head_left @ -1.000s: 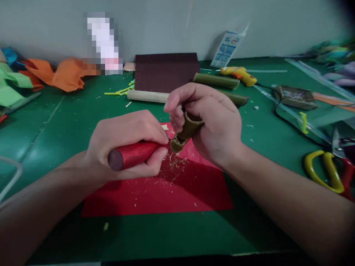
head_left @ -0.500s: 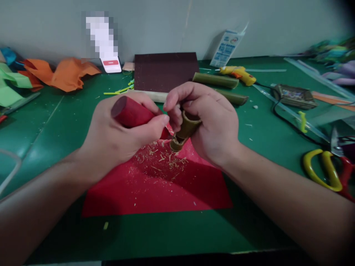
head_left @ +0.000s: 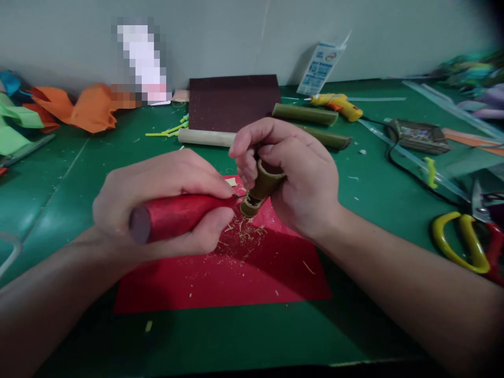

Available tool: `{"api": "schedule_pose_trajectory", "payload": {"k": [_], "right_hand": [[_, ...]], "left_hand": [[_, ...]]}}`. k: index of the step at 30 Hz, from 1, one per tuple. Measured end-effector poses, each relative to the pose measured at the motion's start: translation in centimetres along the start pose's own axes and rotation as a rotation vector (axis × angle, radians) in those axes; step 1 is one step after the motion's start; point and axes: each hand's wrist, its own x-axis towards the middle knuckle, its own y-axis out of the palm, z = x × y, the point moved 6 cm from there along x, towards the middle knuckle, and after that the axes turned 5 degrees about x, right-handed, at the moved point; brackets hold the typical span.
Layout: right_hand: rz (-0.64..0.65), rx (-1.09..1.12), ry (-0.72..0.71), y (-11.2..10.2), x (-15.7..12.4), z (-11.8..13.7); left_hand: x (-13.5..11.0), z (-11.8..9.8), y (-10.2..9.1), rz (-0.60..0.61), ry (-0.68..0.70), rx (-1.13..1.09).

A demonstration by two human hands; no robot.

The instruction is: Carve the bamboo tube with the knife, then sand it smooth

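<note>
My left hand [head_left: 157, 194] is closed round the thick red handle of a carving tool [head_left: 177, 216]. Its thin metal tip, mostly too small to make out, meets the notch near the lower end of a short bamboo tube [head_left: 263, 181]. My right hand [head_left: 299, 168] grips that tube, which is tilted with its open upper end towards me. Part of the tube is hidden by my palm and fingers. Below both hands lies a red sheet [head_left: 228, 286], strewn with pale curled shavings [head_left: 252, 231].
Behind the hands are a dark brown board [head_left: 232, 102], a pale round stick [head_left: 205, 137], bamboo pieces [head_left: 305, 114] and a yellow glue gun [head_left: 342, 105]. Yellow-handled scissors [head_left: 459, 241] lie at the right, beside a black cable. Orange crumpled paper [head_left: 86, 107] is at the left.
My left hand has shifted left and down, swinging the red handle flatter and nearer to me, with its tip at the notch. The right hand and the bamboo tube have hardly moved.
</note>
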Motion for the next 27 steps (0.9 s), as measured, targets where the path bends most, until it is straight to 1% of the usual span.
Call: {"api": "schedule_pose_trajectory", "payload": {"k": [2, 3, 6, 8, 12, 14, 17, 23, 27], "right_hand": [[-0.004, -0.008, 0.003, 0.0, 0.0, 0.0], [-0.007, -0.014, 0.008, 0.0, 0.0, 0.0], [-0.012, -0.035, 0.021, -0.1, -0.1, -0.1], [-0.011, -0.035, 0.023, 0.0, -0.1, -0.1], [-0.005, -0.002, 0.020, 0.0, -0.1, -0.1], [-0.005, -0.002, 0.026, 0.0, -0.1, -0.2], [-0.019, 0.002, 0.020, 0.0, -0.1, -0.2], [-0.014, 0.010, 0.003, 0.0, 0.0, -0.1], [-0.011, 0.011, 0.014, -0.1, 0.1, -0.2]], "left_hand": [[0.1, -0.4, 0.2, 0.033, 0.073, 0.052], [0.2, -0.5, 0.4, 0.044, 0.087, 0.065], [0.3, -0.4, 1.0, 0.057, 0.080, 0.061], [0.4, -0.1, 1.1, 0.021, 0.029, 0.042], [0.3, 1.1, 1.1, -0.034, -0.172, -0.045], [0.1, 1.7, 1.1, -0.072, -0.236, -0.074], [-0.2, 2.6, 1.1, -0.144, -0.292, -0.110], [-0.8, 4.2, 1.4, -0.220, -0.407, -0.233], [-0.9, 4.3, 1.4, -0.251, -0.413, -0.233]]}}
